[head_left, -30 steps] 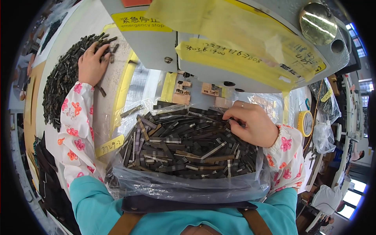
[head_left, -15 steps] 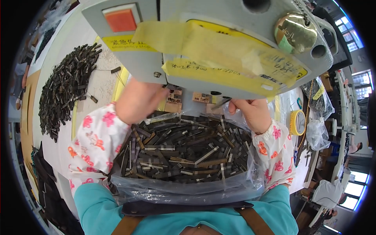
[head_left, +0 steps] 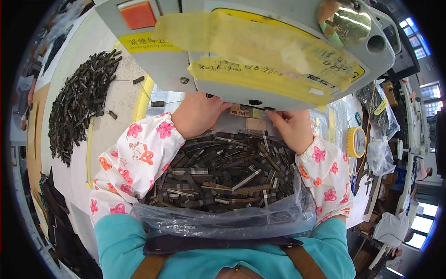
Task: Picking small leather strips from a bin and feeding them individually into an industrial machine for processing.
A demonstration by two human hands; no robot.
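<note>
My left hand (head_left: pixel 200 114) reaches under the front edge of a grey machine (head_left: pixel 176 76). Its thumb points right and its other fingers are partly hidden. Opposite it, my right hand (head_left: pixel 293 129) pinches the end of a dark strip (head_left: pixel 269 109) at the same edge; most of that strip is hidden. Between my hands, small wooden blocks (head_left: pixel 255 124) show below the machine. Under my wrists, in front of me, lies a clear plastic bag (head_left: pixel 223 221), opened wide and full of dark flat strips (head_left: pixel 223 172) with pale bands.
A heap of small black pieces (head_left: pixel 79 102) with threads lies on the table at left, a few loose beside it. The machine carries a red button (head_left: pixel 138 14) and yellow tape. A yellow tape roll (head_left: pixel 357 142) and crumpled clear bag (head_left: pixel 381 157) are at right.
My left hand has moved right and up to the machine's edge, toward the right hand. My right hand has shifted slightly up and left with the dark strip. Another black piece now shows near my left wrist.
</note>
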